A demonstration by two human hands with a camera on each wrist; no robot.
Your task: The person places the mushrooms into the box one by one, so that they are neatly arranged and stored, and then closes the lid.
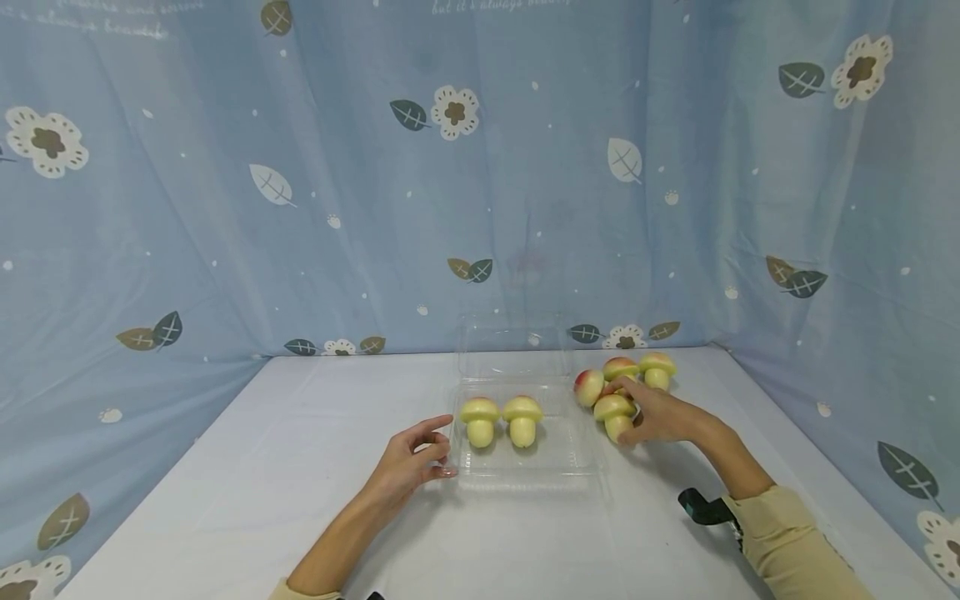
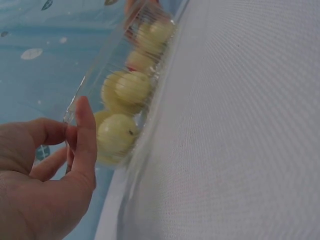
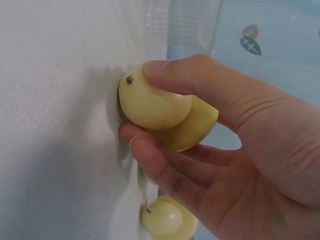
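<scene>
Fingers (image 3: 152, 157) of my R hand (image 1: 657, 413) grip a pale yellow-green, mushroom-shaped fruit (image 1: 613, 407), R of the hinged clear-plastic box (image 1: 566, 450); L hand (image 1: 408, 462) pinches box's L edge. 2 similar fruits (image 1: 480, 423) sit inside, 3 more fruits (image 1: 657, 369) by R hand. Prob. mid-loading; next needs lift & set-down beside the 2.

My head view shows soft, even light; my right wrist view, diffuse grey shadows on the white fabric-textured table (image 3: 45, 100). In my left wrist view, glints edge the clear plastic box (image 2: 106, 70), and the pale-yellow mushroom-shaped pieces (image 2: 132, 87) blur.
</scene>
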